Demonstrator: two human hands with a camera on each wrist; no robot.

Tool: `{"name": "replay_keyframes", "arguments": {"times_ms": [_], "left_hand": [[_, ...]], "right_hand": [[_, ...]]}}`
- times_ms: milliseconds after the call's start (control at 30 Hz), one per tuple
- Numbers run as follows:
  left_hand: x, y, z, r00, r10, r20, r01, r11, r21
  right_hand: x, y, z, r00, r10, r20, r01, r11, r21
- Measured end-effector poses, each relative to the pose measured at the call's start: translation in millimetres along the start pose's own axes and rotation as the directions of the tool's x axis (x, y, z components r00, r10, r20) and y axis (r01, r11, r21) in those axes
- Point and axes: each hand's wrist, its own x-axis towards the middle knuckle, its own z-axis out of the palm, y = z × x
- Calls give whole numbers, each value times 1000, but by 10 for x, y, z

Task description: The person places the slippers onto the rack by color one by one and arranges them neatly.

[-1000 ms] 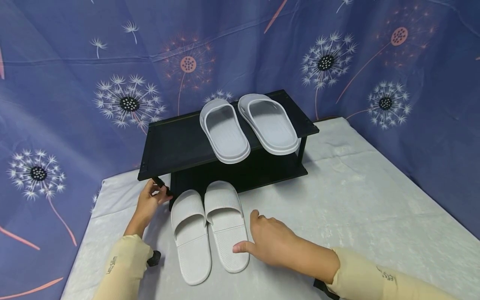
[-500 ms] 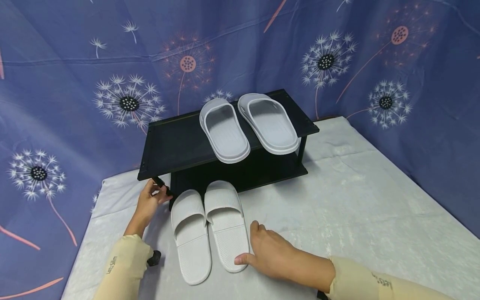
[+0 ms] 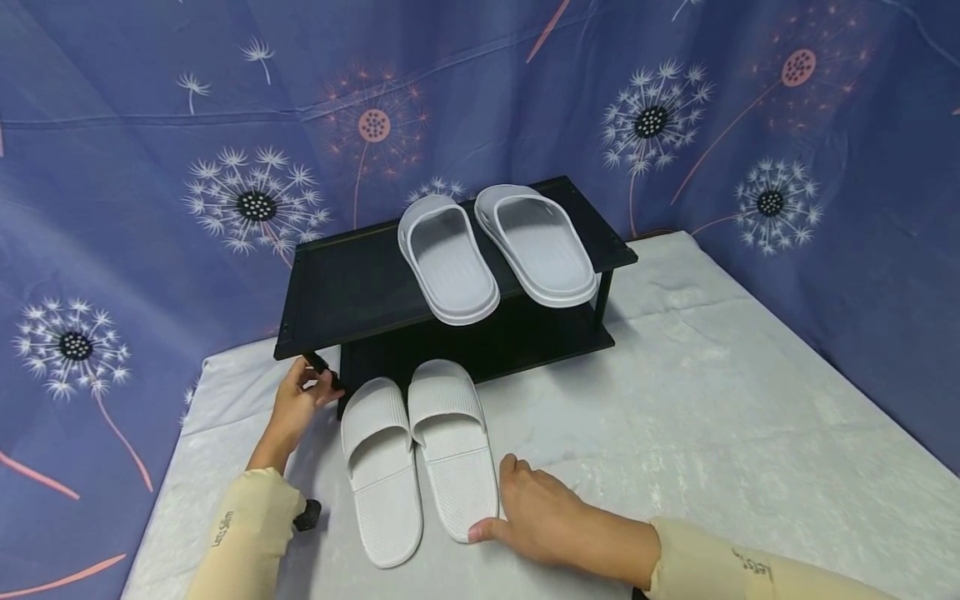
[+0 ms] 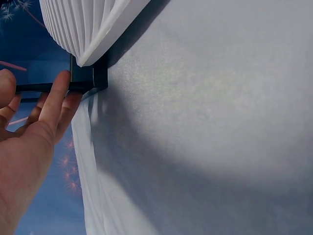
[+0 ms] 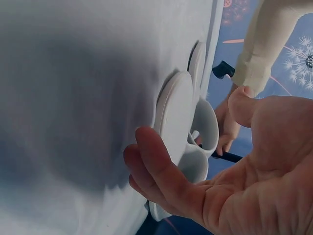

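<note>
At the left front corner of the black shoe rack (image 3: 352, 283), my left hand (image 3: 296, 404) holds the thin leg (image 4: 34, 88), its fingers on either side. Two white ribbed slide slippers, the left one (image 3: 386, 500) and the right one (image 3: 461, 487), lie side by side before the rack, toes against the lower shelf (image 3: 525, 346). My right hand (image 3: 543, 512) is beside the right slipper's heel, thumb spread toward it and fingers loosely bent; the right wrist view shows nothing in its grasp. Contact with the slipper is unclear.
Two grey clogs, one at left (image 3: 457, 275) and one at right (image 3: 547, 258), sit on the upper shelf with heels past its front edge. A pale cloth (image 3: 712, 400) covers the surface. A blue dandelion curtain (image 3: 487, 100) hangs behind and at the sides.
My right hand has moved a little down toward the right slipper's heel end. My left hand stays at the rack leg, and the slippers and clogs have not moved.
</note>
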Motion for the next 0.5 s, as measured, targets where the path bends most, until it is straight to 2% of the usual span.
{"name": "replay_keyframes", "arguments": {"times_ms": [500], "left_hand": [[-1, -8, -10, 1000, 2, 3, -2, 1000, 26]], "right_hand": [[52, -59, 118, 1000, -20, -15, 19, 999, -29]]}}
